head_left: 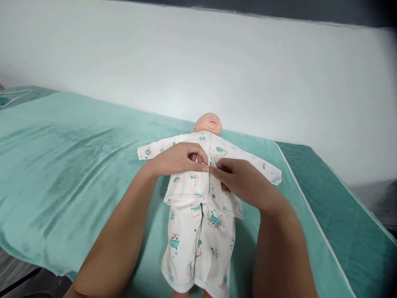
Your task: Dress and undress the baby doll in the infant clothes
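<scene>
A baby doll (208, 122) lies on its back, head away from me, arms stretched out to both sides. It wears a white printed shirt (186, 188) and matching printed pants (182, 240). At the middle of the chest, my left hand (182, 159) pinches the shirt's front edge between thumb and finger. Right beside it my right hand (237, 176) pinches the other side of the front opening. The fingertips of both hands almost meet. Whatever fastener lies between them is hidden by the fingers. Below the hands, the shirt's lower front hangs slightly apart over the pants.
A light green plush blanket (77, 165) with wrinkles on the left lies under the doll. A darker green quilted cover (335, 198) shows at the right. Behind stands a white wall (198, 62). A white looped item (18, 97) rests at the far left corner.
</scene>
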`<state>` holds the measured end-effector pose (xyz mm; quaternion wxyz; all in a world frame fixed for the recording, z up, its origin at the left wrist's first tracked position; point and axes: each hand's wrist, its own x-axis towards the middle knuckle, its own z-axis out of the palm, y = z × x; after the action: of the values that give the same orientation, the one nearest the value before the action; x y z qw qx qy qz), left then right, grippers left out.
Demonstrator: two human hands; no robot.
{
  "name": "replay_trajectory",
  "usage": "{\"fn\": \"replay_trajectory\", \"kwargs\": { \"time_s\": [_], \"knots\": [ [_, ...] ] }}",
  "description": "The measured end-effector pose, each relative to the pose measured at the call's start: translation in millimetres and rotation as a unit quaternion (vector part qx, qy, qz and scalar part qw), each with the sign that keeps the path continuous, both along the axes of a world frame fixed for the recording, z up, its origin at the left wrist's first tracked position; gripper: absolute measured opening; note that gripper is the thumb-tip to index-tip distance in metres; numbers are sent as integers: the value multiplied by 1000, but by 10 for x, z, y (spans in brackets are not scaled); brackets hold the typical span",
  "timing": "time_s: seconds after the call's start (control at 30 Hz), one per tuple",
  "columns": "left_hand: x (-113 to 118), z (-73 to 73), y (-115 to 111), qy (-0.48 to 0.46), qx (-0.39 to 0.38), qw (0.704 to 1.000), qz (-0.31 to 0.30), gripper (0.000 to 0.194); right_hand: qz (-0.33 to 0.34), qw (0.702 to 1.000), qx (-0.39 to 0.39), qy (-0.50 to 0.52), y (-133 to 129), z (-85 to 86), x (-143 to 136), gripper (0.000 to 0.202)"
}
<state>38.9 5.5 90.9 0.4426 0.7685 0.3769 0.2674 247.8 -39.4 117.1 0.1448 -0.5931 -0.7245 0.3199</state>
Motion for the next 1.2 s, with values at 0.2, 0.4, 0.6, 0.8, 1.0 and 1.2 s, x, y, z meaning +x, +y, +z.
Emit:
{"fn": "replay_trajectory", "kwargs": {
  "time_s": [0.2, 0.4, 0.6, 0.8, 1.0, 1.2],
  "knots": [
    [8, -31, 12, 3, 10, 1000, -15, 15, 41, 986, -56, 151, 63, -59, 100, 42],
    [-11, 2, -19, -98, -52, 992, -52, 15, 26, 964, -18, 263, 96, -174, 22, 47],
    [18, 6, -43, -175, -114, 975, -71, 15, 22, 951, 3, 307, 104, -219, -26, 43],
    [35, -29, -19, -205, -148, 964, -80, 15, 29, 951, -16, 307, 126, -233, -34, 45],
    [29, -40, -16, -195, -144, 966, -93, 15, 34, 942, -28, 333, 135, -245, -53, 51],
    [48, -35, -20, -172, -146, 969, -104, 11, 26, 930, -36, 364, 150, -258, -72, 44]
  ]
}}
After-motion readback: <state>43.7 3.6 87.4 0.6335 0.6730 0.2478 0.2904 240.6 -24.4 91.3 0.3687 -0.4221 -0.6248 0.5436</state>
